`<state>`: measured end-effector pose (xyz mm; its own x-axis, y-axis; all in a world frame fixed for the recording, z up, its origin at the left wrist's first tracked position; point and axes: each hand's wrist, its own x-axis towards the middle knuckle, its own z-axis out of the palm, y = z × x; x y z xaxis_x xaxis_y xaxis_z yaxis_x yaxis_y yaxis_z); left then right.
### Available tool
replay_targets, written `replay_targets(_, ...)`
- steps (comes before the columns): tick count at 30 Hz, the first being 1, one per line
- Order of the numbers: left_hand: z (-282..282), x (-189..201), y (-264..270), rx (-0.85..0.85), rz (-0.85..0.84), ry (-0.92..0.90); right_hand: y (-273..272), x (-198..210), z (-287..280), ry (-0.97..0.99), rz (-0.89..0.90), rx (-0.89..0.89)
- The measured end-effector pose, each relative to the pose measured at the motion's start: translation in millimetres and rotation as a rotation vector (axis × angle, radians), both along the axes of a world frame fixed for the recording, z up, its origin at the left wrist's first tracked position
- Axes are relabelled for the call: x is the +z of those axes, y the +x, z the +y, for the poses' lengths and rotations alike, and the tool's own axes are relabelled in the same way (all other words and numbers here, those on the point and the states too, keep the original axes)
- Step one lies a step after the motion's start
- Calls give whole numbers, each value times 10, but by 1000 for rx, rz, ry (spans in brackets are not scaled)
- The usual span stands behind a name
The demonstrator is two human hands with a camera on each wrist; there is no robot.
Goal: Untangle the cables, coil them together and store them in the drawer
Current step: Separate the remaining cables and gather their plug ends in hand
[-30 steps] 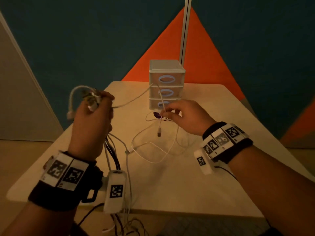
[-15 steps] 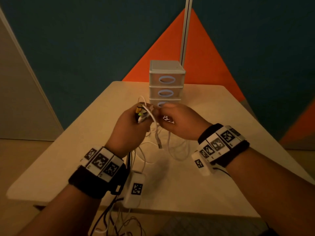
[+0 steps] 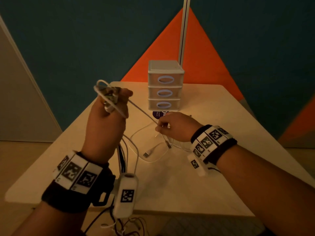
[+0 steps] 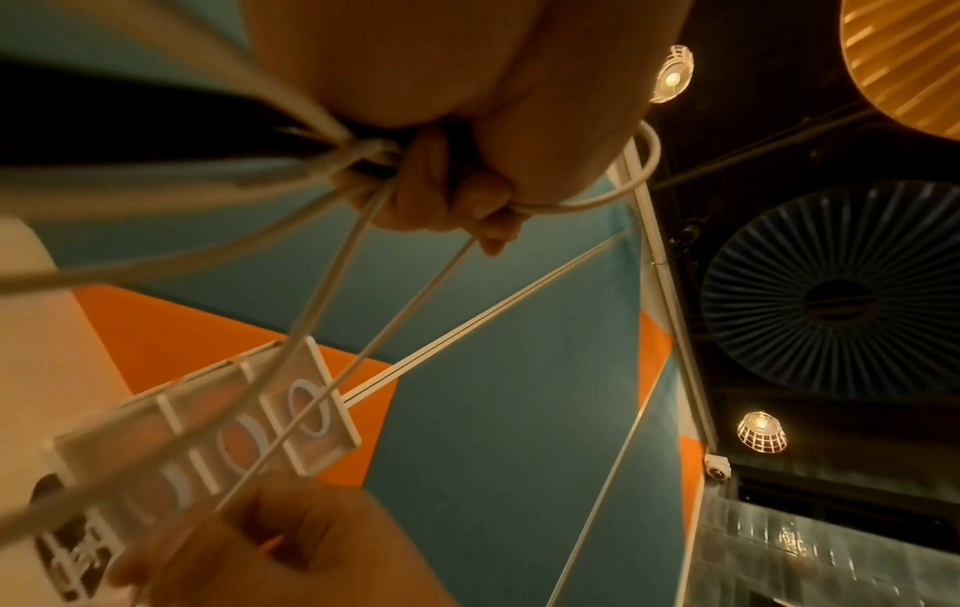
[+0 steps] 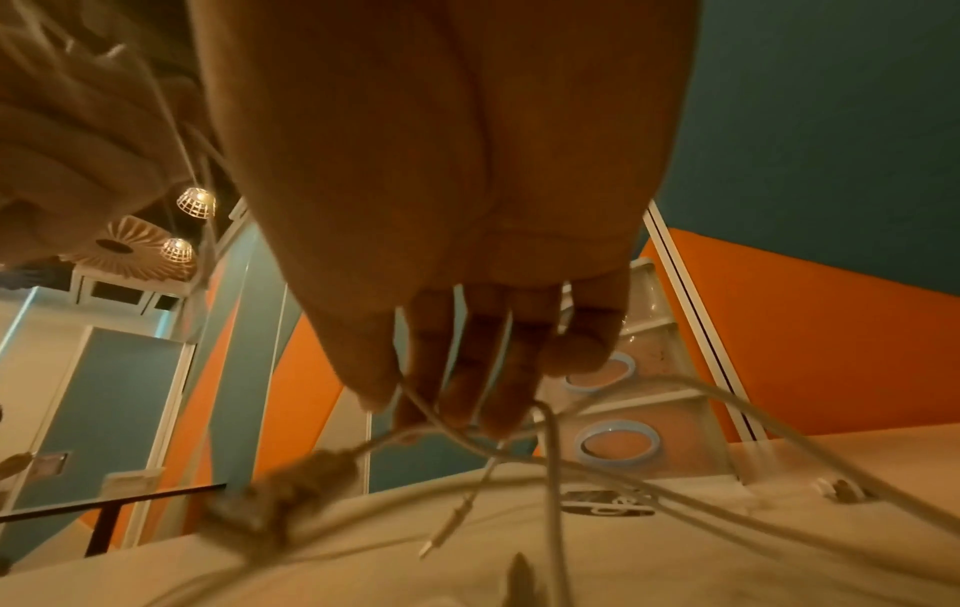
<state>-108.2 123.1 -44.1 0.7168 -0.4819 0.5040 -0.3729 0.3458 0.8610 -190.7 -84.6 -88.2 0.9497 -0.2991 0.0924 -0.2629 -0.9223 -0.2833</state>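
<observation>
My left hand [image 3: 109, 114] is raised above the table's left side and grips a bundle of white cables [image 3: 109, 99], one looping over its top; its curled fingers [image 4: 446, 197] clamp the strands. One thin white cable [image 3: 143, 113] runs taut from it to my right hand [image 3: 172, 126], which pinches it between thumb and fingers [image 5: 467, 390] low over the table. Loose white cable loops [image 3: 150, 150] with plugs lie on the table between the hands. The small three-drawer unit [image 3: 164, 86] stands at the table's far side, all drawers closed.
The beige table [image 3: 221, 167] ends close to me, and more cables [image 3: 119, 225] hang over its near edge. A dark round sticker [image 3: 159, 114] lies in front of the drawers. A white pole [image 3: 185, 28] rises behind the unit against a teal and orange wall.
The hands, together in front of the drawers half a second ago, have parted: my left hand rose up and to the left with the bundle, and a cable now stretches to the right hand.
</observation>
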Motion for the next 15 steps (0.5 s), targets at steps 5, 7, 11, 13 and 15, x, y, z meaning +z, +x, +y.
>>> replay_targets(5, 153, 171, -33, 40, 73, -194, 10, 24, -87, -39, 30, -51)
replay_targets(7, 202, 239, 2, 59, 114, -259, -17, 23, -148, -2, 0, -74)
replay_targets(11, 254, 270, 98, 85, 152, -272, -70, 16, -275, 78, -181, -89)
replay_targets(13, 265, 248, 131, 104, 158, -270, -88, 53, -322, 164, -277, -108)
replay_targets(15, 267, 225, 165, 129, 163, -260, -101, 106, -351, 279, -363, -141)
